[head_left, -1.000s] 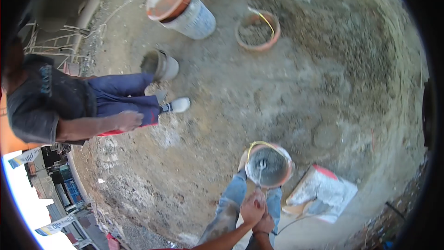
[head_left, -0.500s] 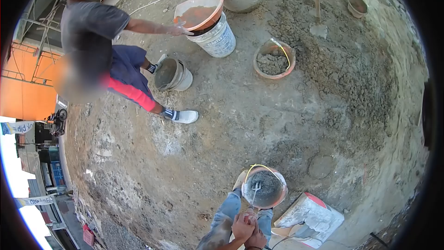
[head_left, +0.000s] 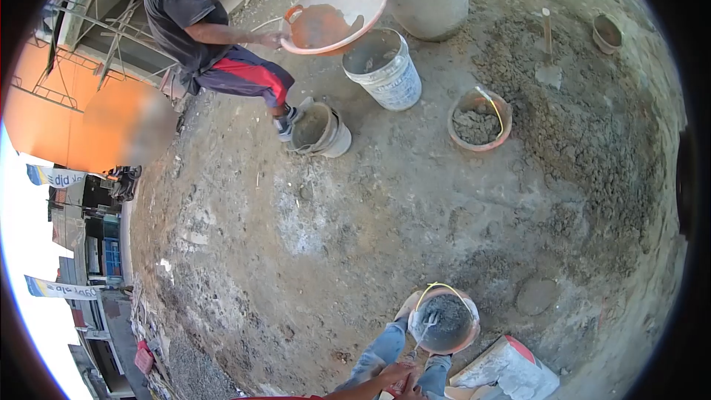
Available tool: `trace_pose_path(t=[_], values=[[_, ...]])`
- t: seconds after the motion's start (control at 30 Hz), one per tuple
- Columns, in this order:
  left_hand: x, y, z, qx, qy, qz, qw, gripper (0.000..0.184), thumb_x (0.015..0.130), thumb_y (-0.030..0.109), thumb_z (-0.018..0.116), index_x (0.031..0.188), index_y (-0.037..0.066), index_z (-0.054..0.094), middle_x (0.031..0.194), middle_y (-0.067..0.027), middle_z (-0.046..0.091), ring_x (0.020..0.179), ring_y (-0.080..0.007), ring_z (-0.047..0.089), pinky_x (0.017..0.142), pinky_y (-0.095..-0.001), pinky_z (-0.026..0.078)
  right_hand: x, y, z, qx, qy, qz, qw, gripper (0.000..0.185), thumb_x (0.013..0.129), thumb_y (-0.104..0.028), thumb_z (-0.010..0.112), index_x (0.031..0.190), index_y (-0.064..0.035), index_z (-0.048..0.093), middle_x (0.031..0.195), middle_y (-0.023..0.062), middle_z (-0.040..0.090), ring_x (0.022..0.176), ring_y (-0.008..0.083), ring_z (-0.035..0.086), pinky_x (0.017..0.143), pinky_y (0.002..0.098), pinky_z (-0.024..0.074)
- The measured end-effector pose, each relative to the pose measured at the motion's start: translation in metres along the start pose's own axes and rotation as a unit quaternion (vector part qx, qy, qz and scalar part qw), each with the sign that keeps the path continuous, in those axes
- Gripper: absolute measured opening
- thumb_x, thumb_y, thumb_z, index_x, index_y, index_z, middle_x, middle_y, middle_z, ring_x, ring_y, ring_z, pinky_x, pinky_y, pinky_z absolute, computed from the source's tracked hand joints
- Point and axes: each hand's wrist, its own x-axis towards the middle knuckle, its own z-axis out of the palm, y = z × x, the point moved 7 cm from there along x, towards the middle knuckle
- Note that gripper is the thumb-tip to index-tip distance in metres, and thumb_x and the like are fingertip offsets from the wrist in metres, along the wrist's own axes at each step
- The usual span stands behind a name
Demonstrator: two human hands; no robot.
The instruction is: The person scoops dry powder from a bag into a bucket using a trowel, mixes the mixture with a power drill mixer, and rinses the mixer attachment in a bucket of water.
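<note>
At the bottom of the view, my left hand (head_left: 395, 375) is closed around the reddish body of a mixing drill (head_left: 408, 362). My right hand (head_left: 412, 392) grips the same tool lower down, partly cut off by the frame edge. Its thin metal shaft slants into a bucket (head_left: 475, 324) with a yellow handle, and the paddle end dips into wet grey mortar (head_left: 452, 318). The bucket stands between my feet, against my shoes. To its right lies a white and red cement bag (head_left: 511, 369).
A co-worker (head_left: 189, 18) tilts a wide orange tub (head_left: 368, 13) beside a white bucket (head_left: 400, 87). Close by stand a grey bucket (head_left: 338, 139), a bucket of mortar (head_left: 480, 147) and a large barrel (head_left: 433, 0). A shovel (head_left: 548, 41) stands by a mortar heap (head_left: 585, 133).
The co-worker has lifted the orange tub off the white bucket and pulled back a leg. My view has shifted, and the drill's paddle has moved toward the bucket's left side.
</note>
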Motion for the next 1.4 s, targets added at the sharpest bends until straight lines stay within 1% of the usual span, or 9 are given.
trace_pose_path(t=[0.07, 0.1, 0.2, 0.3, 0.4, 0.63, 0.8, 0.9, 1.4], values=[[-0.018, 0.010, -0.006, -0.028, -0.021, -0.025, 0.999, 0.077, 0.084, 0.071, 0.074, 0.114, 0.000, 0.077, 0.105, -0.0188, 0.078, 0.095, -0.0252, 0.076, 0.081, -0.0393, 0.061, 0.026, 0.013, 0.034, 0.066, 0.015, -0.054, 0.996, 0.091, 0.095, -0.079, 0.047, 0.169, -0.0389, 0.012, 0.157, 0.0175, 0.053, 0.119, 0.0472, 0.068, 0.090, 0.0647, 0.0524], [-0.019, 0.004, -0.006, -0.038, -0.027, -0.034, 0.998, 0.077, 0.084, 0.071, 0.074, 0.114, 0.000, 0.077, 0.105, -0.0188, 0.078, 0.095, -0.0252, 0.076, 0.081, -0.0393, 0.061, -0.027, -0.028, -0.047, -0.075, -0.035, 0.001, 0.997, 0.092, 0.096, -0.079, 0.045, 0.170, -0.0395, 0.009, 0.161, 0.0167, 0.050, 0.125, 0.0465, 0.065, 0.095, 0.0650, 0.0507], [-0.024, -0.010, -0.015, -0.059, -0.031, -0.064, 0.996, 0.077, 0.084, 0.071, 0.074, 0.114, 0.000, 0.077, 0.105, -0.0186, 0.078, 0.095, -0.0250, 0.075, 0.081, -0.0394, 0.061, -0.046, -0.042, -0.074, -0.031, -0.003, -0.006, 0.999, 0.091, 0.096, -0.078, 0.045, 0.170, -0.0387, 0.009, 0.162, 0.0160, 0.048, 0.130, 0.0461, 0.062, 0.098, 0.0662, 0.0490], [-0.028, -0.018, -0.020, -0.066, -0.028, -0.082, 0.994, 0.076, 0.084, 0.071, 0.074, 0.114, 0.000, 0.077, 0.105, -0.0184, 0.078, 0.094, -0.0249, 0.075, 0.081, -0.0394, 0.061, -0.026, -0.027, -0.042, -0.018, -0.017, 0.009, 1.000, 0.090, 0.097, -0.076, 0.046, 0.170, -0.0381, 0.010, 0.165, 0.0154, 0.046, 0.132, 0.0457, 0.061, 0.100, 0.0664, 0.0483], [-0.028, -0.021, -0.022, -0.066, -0.024, -0.094, 0.993, 0.076, 0.084, 0.071, 0.074, 0.114, 0.001, 0.077, 0.105, -0.0182, 0.078, 0.094, -0.0248, 0.075, 0.080, -0.0394, 0.061, -0.060, -0.049, -0.091, -0.029, -0.046, 0.000, 0.999, 0.087, 0.099, -0.071, 0.048, 0.170, -0.0374, 0.012, 0.166, 0.0158, 0.044, 0.133, 0.0449, 0.061, 0.100, 0.0652, 0.0488], [-0.017, -0.014, -0.021, -0.062, -0.016, -0.104, 0.993, 0.075, 0.084, 0.070, 0.074, 0.114, 0.001, 0.077, 0.104, -0.0179, 0.078, 0.093, -0.0244, 0.075, 0.080, -0.0396, 0.061, -0.051, -0.038, -0.071, -0.067, -0.022, 0.002, 0.997, 0.085, 0.099, -0.069, 0.052, 0.169, -0.0371, 0.015, 0.164, 0.0151, 0.047, 0.133, 0.0441, 0.061, 0.099, 0.0679, 0.0484], [-0.010, -0.007, -0.025, -0.054, -0.011, -0.107, 0.993, 0.074, 0.085, 0.070, 0.074, 0.114, 0.001, 0.077, 0.104, -0.0176, 0.078, 0.093, -0.0242, 0.075, 0.079, -0.0396, 0.061, -0.084, -0.056, -0.113, -0.028, -0.041, 0.010, 0.999, 0.085, 0.100, -0.069, 0.051, 0.169, -0.0361, 0.015, 0.162, 0.0166, 0.047, 0.142, 0.0464, 0.052, 0.106, 0.0730, 0.0411], [-0.006, -0.002, -0.024, -0.048, -0.010, -0.108, 0.993, 0.074, 0.085, 0.070, 0.074, 0.114, 0.001, 0.077, 0.104, -0.0174, 0.077, 0.093, -0.0241, 0.075, 0.079, -0.0397, 0.061, -0.069, -0.044, -0.089, 0.024, -0.040, 0.005, 0.999, 0.084, 0.101, -0.069, 0.050, 0.169, -0.0362, 0.015, 0.166, 0.0163, 0.042, 0.145, 0.0470, 0.048, 0.110, 0.0732, 0.0372], [0.001, 0.000, -0.021, -0.028, -0.006, -0.117, 0.993, 0.072, 0.085, 0.068, 0.075, 0.114, 0.002, 0.077, 0.104, -0.0166, 0.077, 0.091, -0.0233, 0.075, 0.077, -0.0399, 0.061, -0.073, -0.042, -0.094, 0.021, -0.026, -0.001, 0.999, 0.089, 0.097, -0.055, 0.063, 0.170, -0.0357, 0.015, 0.164, 0.0151, 0.045, 0.143, 0.0471, 0.050, 0.112, 0.0704, 0.0381]])
